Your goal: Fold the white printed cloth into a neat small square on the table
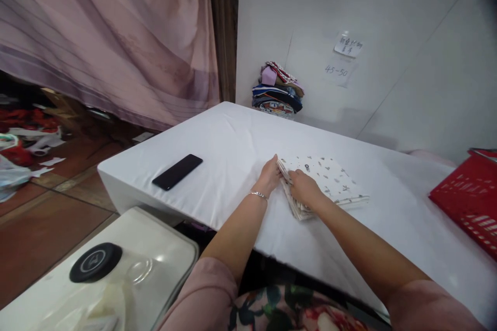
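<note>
A folded white cloth (330, 175) with small dark prints lies on the white-covered table (217, 165), its layers showing along the left and near edges. At its left corner my left hand (269, 175) is closed on the cloth's edge, a silver bracelet at the wrist. My right hand (305, 187) rests over the cloth's near left side, its fingers bent around the layered edge. The fingertips of the right hand are partly hidden in the folds.
A black phone (178, 171) lies on the table's left part. A red basket (469, 196) stands at the right. Folded clothes (277, 90) are piled by the wall. A white surface with a round black object (96, 262) is at the lower left.
</note>
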`<action>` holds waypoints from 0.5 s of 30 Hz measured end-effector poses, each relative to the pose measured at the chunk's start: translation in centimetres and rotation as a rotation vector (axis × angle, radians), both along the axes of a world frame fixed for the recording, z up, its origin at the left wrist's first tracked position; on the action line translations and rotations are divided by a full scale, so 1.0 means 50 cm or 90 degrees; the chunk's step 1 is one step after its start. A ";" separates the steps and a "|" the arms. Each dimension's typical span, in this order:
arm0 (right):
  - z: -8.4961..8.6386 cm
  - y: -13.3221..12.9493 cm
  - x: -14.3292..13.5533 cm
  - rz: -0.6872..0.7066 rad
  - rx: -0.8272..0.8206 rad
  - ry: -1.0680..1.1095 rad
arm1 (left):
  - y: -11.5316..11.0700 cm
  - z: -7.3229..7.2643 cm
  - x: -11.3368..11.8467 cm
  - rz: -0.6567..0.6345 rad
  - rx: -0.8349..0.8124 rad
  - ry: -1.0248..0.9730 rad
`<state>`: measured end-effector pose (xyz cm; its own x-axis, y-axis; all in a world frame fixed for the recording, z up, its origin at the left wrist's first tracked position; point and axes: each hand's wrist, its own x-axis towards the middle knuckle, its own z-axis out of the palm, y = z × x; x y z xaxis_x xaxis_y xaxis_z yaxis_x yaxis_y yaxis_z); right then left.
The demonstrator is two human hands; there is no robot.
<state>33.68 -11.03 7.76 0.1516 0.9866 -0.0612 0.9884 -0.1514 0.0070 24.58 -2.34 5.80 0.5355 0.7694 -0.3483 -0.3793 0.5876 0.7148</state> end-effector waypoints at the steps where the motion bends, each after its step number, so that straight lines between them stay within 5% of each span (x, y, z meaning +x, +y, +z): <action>1: -0.006 -0.001 -0.004 0.002 -0.004 -0.005 | 0.008 -0.003 0.001 0.005 -0.021 -0.011; 10: -0.047 0.000 -0.028 0.020 0.001 -0.043 | 0.060 -0.045 -0.007 0.056 -0.100 -0.081; 13: -0.044 0.005 -0.027 0.018 -0.009 -0.037 | 0.052 -0.064 0.009 0.071 -0.006 0.015; 15: -0.041 0.009 -0.025 0.019 -0.011 -0.024 | 0.041 -0.081 0.022 0.112 0.145 0.160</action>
<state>32.43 -10.57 5.70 0.1249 0.9895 -0.0729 0.9915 -0.1217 0.0466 25.67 -0.27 1.75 0.3077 0.9150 -0.2612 -0.2560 0.3439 0.9034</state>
